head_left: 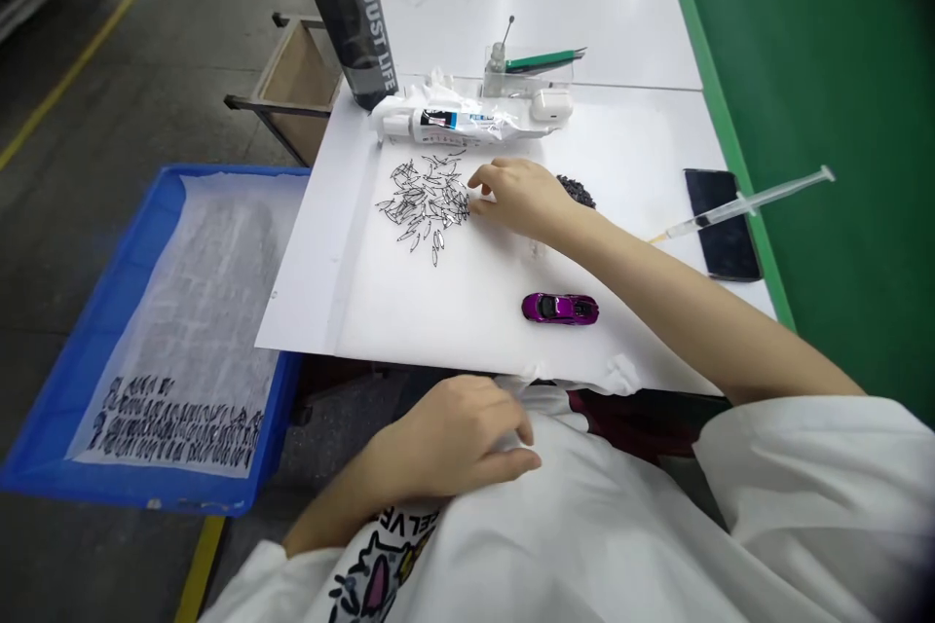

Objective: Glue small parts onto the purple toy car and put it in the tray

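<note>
Nearest the camera, the left hand (pixel 457 433) is resting on the white shirt at the person's lap, fingers loosely curled and lying flat, holding nothing. It's sitting just below the near edge of the white board (pixel 351 302), which serves as the landmark here.

On the board, near its front edge & right of center, a purple toy car (pixel 560 308) is lying with its long axis running left-right; can't tell which end is the nose.

Farther in, the right hand (pixel 522 198) is reaching across from the right, fingertips (pixel 478 185) narrow & pressing at the right edge of a pile of small clear slivers (pixel 426 201). The pile is spreading leftward from the fingers, toward the board's middle-back; the slivers are pointing every which way, no shared axis. Right hand is far nearer to it than the left. Whether a sliver is pinched, can't tell.

At the board's back edge, a white tube (pixel 445 124) is lying left-right. Off the board's right side, a syringe (pixel 745 204) is slanting up-right. Left of the board, a blue tray (pixel 88 360).
</note>
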`<state>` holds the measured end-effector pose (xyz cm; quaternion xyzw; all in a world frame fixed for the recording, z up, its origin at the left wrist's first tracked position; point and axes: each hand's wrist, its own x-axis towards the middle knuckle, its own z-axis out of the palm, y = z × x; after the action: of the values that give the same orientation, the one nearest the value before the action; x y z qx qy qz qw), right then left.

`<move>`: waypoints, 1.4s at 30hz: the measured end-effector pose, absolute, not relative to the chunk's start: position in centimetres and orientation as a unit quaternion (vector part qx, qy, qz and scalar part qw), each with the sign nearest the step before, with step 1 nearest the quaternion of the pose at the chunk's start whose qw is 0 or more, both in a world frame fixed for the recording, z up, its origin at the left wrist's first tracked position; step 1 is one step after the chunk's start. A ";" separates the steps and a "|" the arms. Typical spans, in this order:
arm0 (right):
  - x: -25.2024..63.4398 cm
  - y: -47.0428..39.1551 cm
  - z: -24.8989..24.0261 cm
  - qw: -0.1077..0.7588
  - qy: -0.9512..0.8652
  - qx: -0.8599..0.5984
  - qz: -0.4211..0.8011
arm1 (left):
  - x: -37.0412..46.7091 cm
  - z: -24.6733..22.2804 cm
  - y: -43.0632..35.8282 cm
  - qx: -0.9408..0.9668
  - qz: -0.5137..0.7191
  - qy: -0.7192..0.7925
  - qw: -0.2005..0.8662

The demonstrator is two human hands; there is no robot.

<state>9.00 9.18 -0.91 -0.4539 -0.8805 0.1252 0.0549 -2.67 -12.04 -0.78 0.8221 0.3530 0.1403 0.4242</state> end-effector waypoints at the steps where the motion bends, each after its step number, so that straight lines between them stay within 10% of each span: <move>1: 8.9 9.3 -1.0 0.056 -0.880 -0.455 0.126 | -2.8 -1.7 -12.8 0.786 0.142 0.383 0.465; 8: 8.7 9.7 -1.3 0.084 -0.871 -0.463 0.138 | -1.8 -8.0 -15.6 0.560 0.235 0.651 0.456; 19: 15.9 -2.0 4.9 0.270 -0.810 -0.420 0.308 | -2.0 -9.7 -15.3 0.476 0.315 0.553 0.607; 30: 19.4 -14.0 -4.6 0.344 -0.577 -0.395 0.627 | -1.7 -7.6 -15.3 0.293 0.368 0.374 0.799; 42: 18.4 -13.6 -4.4 0.415 -0.595 -0.345 0.595 | -2.0 -8.7 -16.2 0.241 0.209 0.434 0.842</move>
<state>18.36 -13.57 -4.38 -0.3448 -0.5954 0.5952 0.4151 -2.00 -16.20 -8.67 0.2413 0.4338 0.2094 0.8425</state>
